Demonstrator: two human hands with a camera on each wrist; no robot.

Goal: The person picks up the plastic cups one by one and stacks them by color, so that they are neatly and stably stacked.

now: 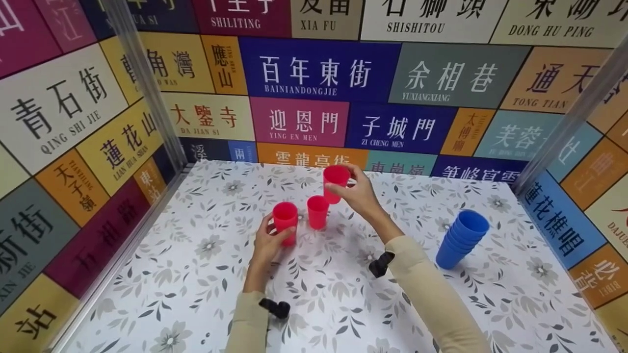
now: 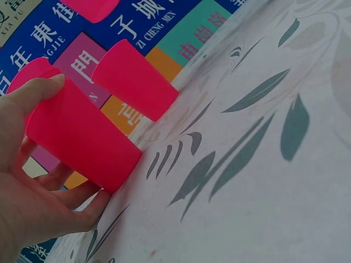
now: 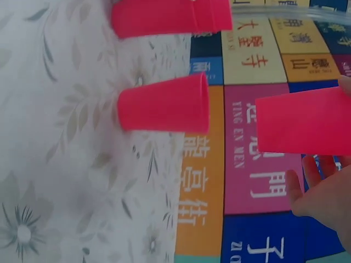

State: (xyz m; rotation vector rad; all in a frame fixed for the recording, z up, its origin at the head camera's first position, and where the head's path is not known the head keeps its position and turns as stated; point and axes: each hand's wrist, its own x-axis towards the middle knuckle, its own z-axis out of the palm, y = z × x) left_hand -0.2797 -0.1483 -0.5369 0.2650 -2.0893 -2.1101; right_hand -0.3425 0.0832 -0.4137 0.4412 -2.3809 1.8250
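My left hand (image 1: 266, 243) grips red plastic cups (image 1: 285, 224) nested upright on the table, thumb on the near side; a second rim shows in both wrist views. To their right, one red cup (image 1: 318, 214) stands upright by itself, touched by neither hand. Beyond it, my right hand (image 1: 362, 193) holds another red cup (image 1: 337, 182) up in the air, mouth upward. In the right wrist view, this raised cup (image 3: 304, 121) is apart from the standing cup (image 3: 163, 104). The thumb of the right hand is mostly cut off there.
A leaning-looking stack of several blue cups (image 1: 461, 240) stands on the right side of the table. The white tabletop (image 1: 324, 304) has a grey leaf and flower print. Panels with street-name lettering (image 1: 319, 71) rise behind and along both sides.
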